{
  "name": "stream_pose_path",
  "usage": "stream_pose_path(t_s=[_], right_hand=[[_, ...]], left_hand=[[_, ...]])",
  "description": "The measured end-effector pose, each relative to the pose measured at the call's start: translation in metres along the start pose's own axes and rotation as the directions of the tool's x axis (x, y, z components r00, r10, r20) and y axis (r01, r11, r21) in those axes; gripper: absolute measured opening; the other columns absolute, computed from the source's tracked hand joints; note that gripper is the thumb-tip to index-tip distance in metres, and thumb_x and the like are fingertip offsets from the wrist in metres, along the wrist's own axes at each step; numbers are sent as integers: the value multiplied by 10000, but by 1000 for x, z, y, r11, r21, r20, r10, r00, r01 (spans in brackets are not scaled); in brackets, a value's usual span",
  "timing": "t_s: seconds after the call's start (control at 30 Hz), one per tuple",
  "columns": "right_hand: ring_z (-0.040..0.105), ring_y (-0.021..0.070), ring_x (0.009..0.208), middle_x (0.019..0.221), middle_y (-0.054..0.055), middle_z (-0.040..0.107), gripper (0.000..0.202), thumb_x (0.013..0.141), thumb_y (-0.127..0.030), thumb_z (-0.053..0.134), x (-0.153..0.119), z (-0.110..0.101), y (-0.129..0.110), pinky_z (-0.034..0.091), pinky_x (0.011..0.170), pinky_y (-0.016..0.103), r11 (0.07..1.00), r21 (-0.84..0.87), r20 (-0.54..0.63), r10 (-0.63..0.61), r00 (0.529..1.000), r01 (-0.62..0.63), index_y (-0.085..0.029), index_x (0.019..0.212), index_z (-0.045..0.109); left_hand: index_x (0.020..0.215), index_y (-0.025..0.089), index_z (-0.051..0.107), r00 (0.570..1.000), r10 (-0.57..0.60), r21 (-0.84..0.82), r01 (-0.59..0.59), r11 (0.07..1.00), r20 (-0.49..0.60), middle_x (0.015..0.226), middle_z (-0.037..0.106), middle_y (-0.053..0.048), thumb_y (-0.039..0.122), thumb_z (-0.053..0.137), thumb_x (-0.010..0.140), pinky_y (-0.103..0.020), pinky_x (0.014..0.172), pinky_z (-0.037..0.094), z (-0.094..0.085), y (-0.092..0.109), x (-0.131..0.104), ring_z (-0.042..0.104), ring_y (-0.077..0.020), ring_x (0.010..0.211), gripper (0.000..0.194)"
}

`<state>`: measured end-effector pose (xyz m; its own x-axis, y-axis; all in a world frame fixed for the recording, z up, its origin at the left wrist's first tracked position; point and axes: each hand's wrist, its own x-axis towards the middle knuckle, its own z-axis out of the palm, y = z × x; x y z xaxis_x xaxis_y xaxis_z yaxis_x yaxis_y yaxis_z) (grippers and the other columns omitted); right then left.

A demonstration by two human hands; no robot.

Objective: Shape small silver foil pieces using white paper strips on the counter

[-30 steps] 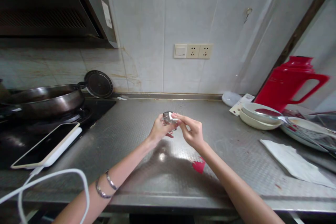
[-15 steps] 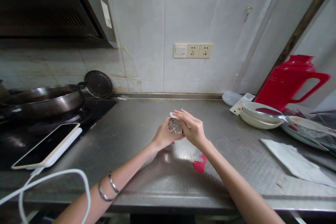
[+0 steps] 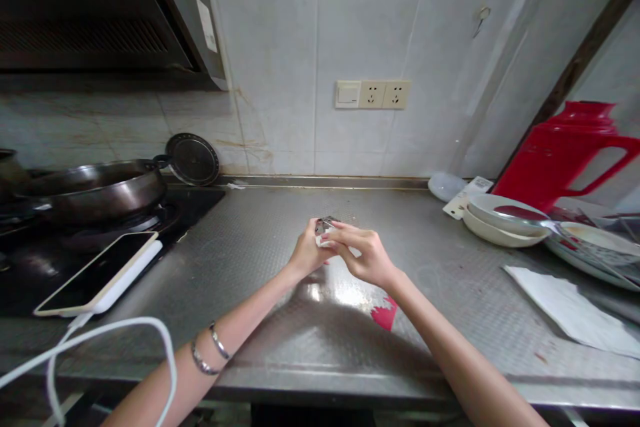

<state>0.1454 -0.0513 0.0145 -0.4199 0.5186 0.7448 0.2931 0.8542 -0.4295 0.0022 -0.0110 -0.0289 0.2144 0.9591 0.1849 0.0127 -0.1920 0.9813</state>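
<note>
My left hand [image 3: 307, 252] is wrapped round a small clear, shiny object that looks like a glass [image 3: 320, 227], held low over the steel counter. Fingers mostly cover it, so its full shape is hidden. Against its near side my right hand [image 3: 363, 253] pinches a white piece of tissue [image 3: 327, 235]. The two hands nearly touch. A red torn-edged patch [image 3: 384, 313] lies on the counter below my right wrist.
At left, a phone [image 3: 97, 273] with a white cable [image 3: 125, 323] rests by the hob under a pan [image 3: 100, 193]. To the right stand stacked bowls [image 3: 500, 230], a red thermos jug [image 3: 565, 160] and a folded white napkin [image 3: 570, 307].
My right hand has shifted from over the top of the glass to its near side, fingers now pointing left with the tissue. The glass appears tilted differently. The view has moved slightly.
</note>
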Motion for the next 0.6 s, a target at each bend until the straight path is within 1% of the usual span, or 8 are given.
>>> stream_pose_path(t_s=[0.07,0.13,0.17,0.23,0.27,0.33,0.43,0.6], right_hand=[[687,210,872,820,-7,733,219,878,-273,508,2,-2,-1,435,1006,450,993,75,-37,98,995,-95,-262,886,727],[681,225,868,783,7,730,248,871,-350,518,4,-7,4,469,951,440,964,149,-185,247,951,-221,-233,836,734],[675,230,865,790,19,728,272,861,-391,526,5,-9,9,494,905,424,942,181,-290,325,900,-282,-216,832,732],[662,226,841,838,42,725,328,834,-459,541,7,-14,21,531,796,378,893,245,-468,450,761,-378,-187,865,722],[655,218,843,866,47,722,351,819,-480,551,7,-16,27,536,772,362,871,282,-482,491,726,-402,-179,896,716],[648,210,861,916,55,715,378,787,-502,580,8,-17,38,544,743,349,800,406,-387,589,710,-442,-174,925,706],[645,206,890,971,67,705,385,752,-504,621,7,-15,42,552,732,345,660,538,-134,681,720,-524,-174,931,706],[625,213,995,1123,75,663,395,755,-420,647,6,-11,27,542,754,322,554,601,153,628,763,-576,-225,1098,653]], left_hand=[[1099,178,456,999,26,74,-28,997,28,804,625,-16,347,773,581,-211,396,493,0,2,0,613,-161,647,630],[1107,183,461,998,43,95,-46,994,38,871,626,-42,376,774,591,-209,403,499,2,8,-3,620,-173,701,634],[1115,187,459,998,47,91,-50,995,40,902,622,-49,383,781,585,-204,407,500,4,11,-4,620,-173,720,650],[1137,194,447,997,51,71,-55,996,52,927,613,-48,382,798,565,-200,421,504,6,17,-8,615,-161,721,697],[1143,195,439,997,53,56,-56,997,60,919,610,-41,378,804,558,-199,430,506,7,19,-10,609,-148,703,713],[1144,194,429,996,64,30,-66,997,69,895,605,-26,368,807,554,-194,442,502,8,22,-12,592,-122,657,723],[1166,197,404,994,89,12,-90,996,69,909,605,-25,348,806,560,-183,451,492,8,22,-12,580,-103,628,744],[1279,231,294,997,80,0,-80,997,9,1017,596,-60,349,814,555,-182,463,498,6,15,-8,600,-121,688,900]])
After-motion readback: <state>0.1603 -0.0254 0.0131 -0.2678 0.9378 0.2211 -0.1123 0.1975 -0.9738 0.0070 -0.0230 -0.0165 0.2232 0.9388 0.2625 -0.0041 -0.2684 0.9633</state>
